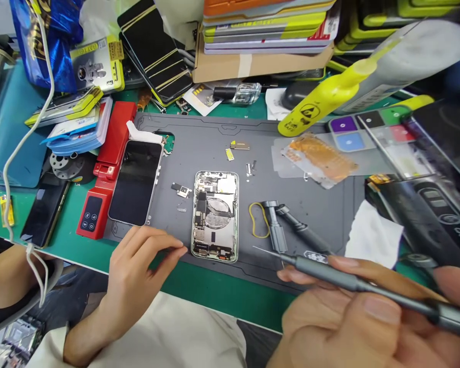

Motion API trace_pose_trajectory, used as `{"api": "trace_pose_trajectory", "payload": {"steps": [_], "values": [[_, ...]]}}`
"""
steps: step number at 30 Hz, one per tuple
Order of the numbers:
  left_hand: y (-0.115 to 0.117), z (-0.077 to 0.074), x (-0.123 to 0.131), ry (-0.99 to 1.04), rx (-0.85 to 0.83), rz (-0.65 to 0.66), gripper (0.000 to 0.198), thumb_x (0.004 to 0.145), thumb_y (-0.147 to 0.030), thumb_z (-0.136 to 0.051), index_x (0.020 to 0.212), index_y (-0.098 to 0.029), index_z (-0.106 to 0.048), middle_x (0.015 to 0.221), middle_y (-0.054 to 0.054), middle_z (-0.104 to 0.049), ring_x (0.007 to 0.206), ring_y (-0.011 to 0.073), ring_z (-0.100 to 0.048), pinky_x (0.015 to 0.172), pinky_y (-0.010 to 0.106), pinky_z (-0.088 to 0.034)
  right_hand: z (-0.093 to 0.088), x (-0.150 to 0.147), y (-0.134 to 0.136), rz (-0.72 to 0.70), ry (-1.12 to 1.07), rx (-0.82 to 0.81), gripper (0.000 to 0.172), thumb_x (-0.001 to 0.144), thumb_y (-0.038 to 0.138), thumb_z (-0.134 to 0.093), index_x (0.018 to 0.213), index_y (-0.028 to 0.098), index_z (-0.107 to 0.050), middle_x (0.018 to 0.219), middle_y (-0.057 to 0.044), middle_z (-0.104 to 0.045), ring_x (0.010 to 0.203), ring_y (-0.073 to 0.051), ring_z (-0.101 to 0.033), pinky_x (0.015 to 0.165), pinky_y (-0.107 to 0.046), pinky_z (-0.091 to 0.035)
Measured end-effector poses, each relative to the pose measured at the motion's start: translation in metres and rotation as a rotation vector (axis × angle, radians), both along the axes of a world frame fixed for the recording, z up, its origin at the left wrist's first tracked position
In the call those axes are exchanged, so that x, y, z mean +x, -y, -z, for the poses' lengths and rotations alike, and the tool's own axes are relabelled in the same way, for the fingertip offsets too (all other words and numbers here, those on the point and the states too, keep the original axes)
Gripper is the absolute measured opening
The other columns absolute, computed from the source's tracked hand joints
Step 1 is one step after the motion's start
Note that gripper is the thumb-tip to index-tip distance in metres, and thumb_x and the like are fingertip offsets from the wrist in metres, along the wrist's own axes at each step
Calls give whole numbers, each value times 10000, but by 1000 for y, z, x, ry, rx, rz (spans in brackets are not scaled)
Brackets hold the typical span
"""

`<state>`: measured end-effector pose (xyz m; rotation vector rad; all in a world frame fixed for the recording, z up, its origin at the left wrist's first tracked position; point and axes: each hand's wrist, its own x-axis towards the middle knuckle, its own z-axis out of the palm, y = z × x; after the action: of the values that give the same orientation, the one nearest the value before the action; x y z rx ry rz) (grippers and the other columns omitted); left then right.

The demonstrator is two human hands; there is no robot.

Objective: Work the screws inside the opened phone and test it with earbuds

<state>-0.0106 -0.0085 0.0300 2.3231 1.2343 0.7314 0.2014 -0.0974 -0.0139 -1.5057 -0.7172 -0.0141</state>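
Note:
In the head view an opened phone [214, 217] lies on the grey mat, its inner boards, coil and lower parts exposed. My left hand [143, 266] is beside its lower left corner, thumb and forefinger pinched together; whatever may be between them is too small to make out. A slim grey precision screwdriver [325, 273] is held in my right hand [341, 312], its thin tip pointing left, to the right of the phone and apart from it. Left of the phone are a small metal part with a flex end [182, 190] and a smaller plate [181, 210].
A phone screen [135, 181] leans on a red holder [90, 212] at left. Two grey screwdrivers [276, 227] and a yellow rubber band [257, 220] lie right of the phone. A yellow bottle [318, 99] stands behind, near stacked boxes [264, 61]. White tissue [373, 235] lies at right.

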Motion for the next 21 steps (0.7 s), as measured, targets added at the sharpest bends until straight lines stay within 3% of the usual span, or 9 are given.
{"api": "trace_pose_trajectory", "payload": {"steps": [3,6,8,13,16,19,21], "values": [[-4,2,-11,23,58,-15,161,992,-98,-780,1049,-229,-704,939,-27,-757,876,107,-683,838,250,-555,-11,-22,-14,-173,-155,-22,423,964,123,-728,1367,252,-738,1028,-57,-785,839,-225,-790,642,-380,-733],[-8,9,-17,65,80,14,189,982,-80,-782,1076,-223,-701,962,-16,-776,892,113,-704,843,252,-570,-14,-43,-21,-454,-119,-99,378,953,48,-698,1285,223,-747,1134,-77,-806,981,-239,-822,789,-381,-751],[-10,14,-19,99,96,34,187,987,-87,-776,1088,-224,-698,962,-13,-783,880,117,-716,827,254,-580,-11,-50,-22,-525,-65,-124,463,950,8,-670,1350,237,-716,1190,-72,-801,1049,-232,-818,837,-374,-747],[-10,20,-22,160,61,78,149,1014,-112,-751,1100,-218,-692,948,-3,-776,843,111,-694,780,245,-580,-2,-55,-28,-569,-32,-78,645,941,-62,-626,1497,263,-645,1257,-62,-784,1056,-190,-806,828,-327,-739],[-8,21,-23,193,41,81,143,1016,-124,-758,1110,-217,-705,975,5,-784,877,111,-702,812,240,-591,-6,-56,-32,-503,-42,-15,609,958,-48,-626,1478,268,-662,1202,-47,-793,983,-176,-806,794,-329,-737],[-6,20,-22,227,-49,83,224,1037,-168,-746,1253,-223,-726,1043,11,-808,897,97,-726,853,214,-618,-13,-56,-35,-399,-194,52,494,1034,50,-609,1466,284,-665,1055,-29,-790,884,-172,-787,635,-294,-698],[-4,18,-20,263,-167,104,304,1052,-242,-734,1355,-237,-719,1072,11,-827,863,89,-738,833,194,-633,-17,-54,-37,-404,-346,60,405,1083,137,-585,1438,304,-684,989,-18,-767,726,-140,-731,528,-249,-634]]}}
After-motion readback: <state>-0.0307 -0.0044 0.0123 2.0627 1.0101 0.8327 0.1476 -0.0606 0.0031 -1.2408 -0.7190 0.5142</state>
